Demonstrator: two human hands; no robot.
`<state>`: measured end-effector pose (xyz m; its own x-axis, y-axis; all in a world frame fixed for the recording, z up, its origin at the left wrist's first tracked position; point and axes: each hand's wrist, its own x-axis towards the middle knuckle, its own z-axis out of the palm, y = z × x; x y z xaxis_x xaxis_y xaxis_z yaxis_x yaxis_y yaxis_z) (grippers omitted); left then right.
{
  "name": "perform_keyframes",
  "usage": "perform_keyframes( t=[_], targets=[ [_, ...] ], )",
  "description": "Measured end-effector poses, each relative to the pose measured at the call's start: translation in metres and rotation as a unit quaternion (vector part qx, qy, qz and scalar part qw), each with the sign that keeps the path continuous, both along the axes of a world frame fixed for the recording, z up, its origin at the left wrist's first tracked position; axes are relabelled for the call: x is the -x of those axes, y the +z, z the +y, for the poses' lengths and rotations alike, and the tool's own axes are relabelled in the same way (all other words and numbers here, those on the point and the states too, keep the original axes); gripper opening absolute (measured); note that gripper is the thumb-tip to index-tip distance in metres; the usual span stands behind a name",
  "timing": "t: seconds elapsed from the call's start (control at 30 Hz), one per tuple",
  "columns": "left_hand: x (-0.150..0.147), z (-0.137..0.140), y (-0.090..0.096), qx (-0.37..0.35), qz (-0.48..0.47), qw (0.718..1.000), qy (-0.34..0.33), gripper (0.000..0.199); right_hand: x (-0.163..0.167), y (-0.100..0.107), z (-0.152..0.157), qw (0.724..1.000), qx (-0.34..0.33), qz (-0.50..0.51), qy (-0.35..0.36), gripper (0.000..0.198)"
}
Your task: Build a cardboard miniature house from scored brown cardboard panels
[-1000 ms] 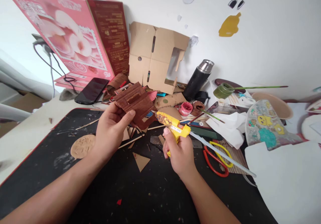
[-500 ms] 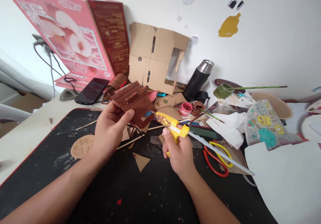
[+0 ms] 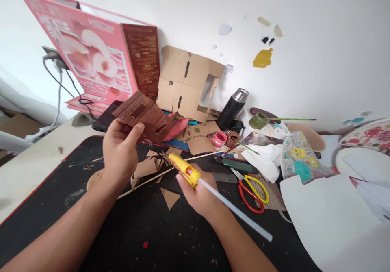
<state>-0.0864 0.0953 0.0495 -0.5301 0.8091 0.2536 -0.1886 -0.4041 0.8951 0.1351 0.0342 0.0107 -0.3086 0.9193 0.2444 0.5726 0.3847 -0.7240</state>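
My left hand (image 3: 123, 146) pinches the lower left edge of a brown painted cardboard piece (image 3: 148, 115), thumb on its face. The piece is held up tilted and has two cut slots. My right hand (image 3: 198, 190) is wrapped round a yellow hot glue gun (image 3: 184, 168), whose nozzle points up and left, below the cardboard piece and apart from it. A long translucent glue stick (image 3: 237, 209) sticks out of the gun's back end. Under the gun lie cardboard scraps (image 3: 146, 167) and a thin wooden stick (image 3: 143, 184).
Scissors (image 3: 251, 192) with red and yellow handles and a green-handled cutter (image 3: 237, 165) lie at right. Behind stand paint jars (image 3: 219, 139), a black thermos (image 3: 233, 109), a cut cardboard sheet (image 3: 189, 83) and a pink box (image 3: 97, 56). White paper (image 3: 323, 223) covers the right side.
The glue gun has drawn away from the cardboard piece, moving down and left, and its nozzle has turned. My left hand has moved the piece left and turned it. The view has shifted.
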Motion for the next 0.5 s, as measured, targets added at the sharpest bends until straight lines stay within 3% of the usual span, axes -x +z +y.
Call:
perform_keyframes(
  t=[0.23,0.5],
  targets=[
    [0.009,0.001,0.005,-0.001,0.005,1.0,0.014,0.02,0.016,-0.004,-0.006,0.963,-0.069,-0.233,0.119,0.019],
    [0.013,0.001,0.013,-0.016,-0.014,0.999,0.023,0.019,0.032,0.022,-0.003,0.939,-0.058,-0.307,0.141,0.021]
  ],
)
